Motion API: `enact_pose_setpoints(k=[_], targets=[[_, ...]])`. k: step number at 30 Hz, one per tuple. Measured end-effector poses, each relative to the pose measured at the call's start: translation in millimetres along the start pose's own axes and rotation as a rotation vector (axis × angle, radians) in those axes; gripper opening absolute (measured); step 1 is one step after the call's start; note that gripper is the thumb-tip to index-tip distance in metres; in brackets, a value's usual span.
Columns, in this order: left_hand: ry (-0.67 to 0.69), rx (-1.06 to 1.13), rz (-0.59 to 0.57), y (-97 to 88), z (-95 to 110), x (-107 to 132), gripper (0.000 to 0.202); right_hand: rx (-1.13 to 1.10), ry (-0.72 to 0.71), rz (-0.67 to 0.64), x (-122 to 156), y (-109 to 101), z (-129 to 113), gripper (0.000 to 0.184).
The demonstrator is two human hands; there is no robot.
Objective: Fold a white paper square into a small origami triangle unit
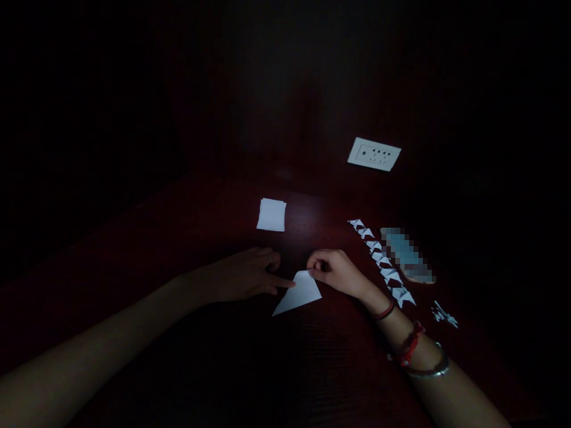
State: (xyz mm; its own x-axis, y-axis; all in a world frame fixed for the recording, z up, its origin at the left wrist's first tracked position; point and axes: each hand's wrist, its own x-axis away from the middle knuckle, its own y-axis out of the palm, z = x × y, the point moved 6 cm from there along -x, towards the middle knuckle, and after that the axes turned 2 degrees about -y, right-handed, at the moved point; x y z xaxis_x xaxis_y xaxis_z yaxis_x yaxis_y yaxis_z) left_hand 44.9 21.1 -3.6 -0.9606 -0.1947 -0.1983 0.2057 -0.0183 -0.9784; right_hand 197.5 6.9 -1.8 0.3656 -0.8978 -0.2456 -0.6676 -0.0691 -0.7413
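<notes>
A white sheet of paper (302, 290), folded over into a roughly triangular shape, lies on the dark red table in front of me. My left hand (250, 273) reaches in from the left, its index finger stretched out with the tip on the paper's left edge. The other fingers of that hand are partly bent and hold nothing. At the paper's upper edge, my right hand (335, 272) pinches the corner between thumb and curled fingers. That pinched corner is partly hidden by the fingertips.
A stack of white paper squares (272, 215) lies beyond my hands. To the right runs a row of several folded paper pieces (380, 257), beside a blurred phone-like object (408, 255). Small white scraps (445, 315) lie nearer. A white wall socket (373, 154) is at the back.
</notes>
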Motion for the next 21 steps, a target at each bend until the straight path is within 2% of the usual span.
enact_pose_setpoints(k=[7,13,21], targets=[[-0.093,0.075,-0.025,-5.7,2,2,0.029,0.081,-0.081,0.015,2,1,-5,0.018],[-0.067,-0.021,0.002,-2.1,7,-1,0.029,0.122,-0.094,0.040,2,0,-9,0.017],[-0.090,-0.049,0.069,1.1,-2,3,0.027,0.051,-0.266,-0.098,8,5,-21,0.023]])
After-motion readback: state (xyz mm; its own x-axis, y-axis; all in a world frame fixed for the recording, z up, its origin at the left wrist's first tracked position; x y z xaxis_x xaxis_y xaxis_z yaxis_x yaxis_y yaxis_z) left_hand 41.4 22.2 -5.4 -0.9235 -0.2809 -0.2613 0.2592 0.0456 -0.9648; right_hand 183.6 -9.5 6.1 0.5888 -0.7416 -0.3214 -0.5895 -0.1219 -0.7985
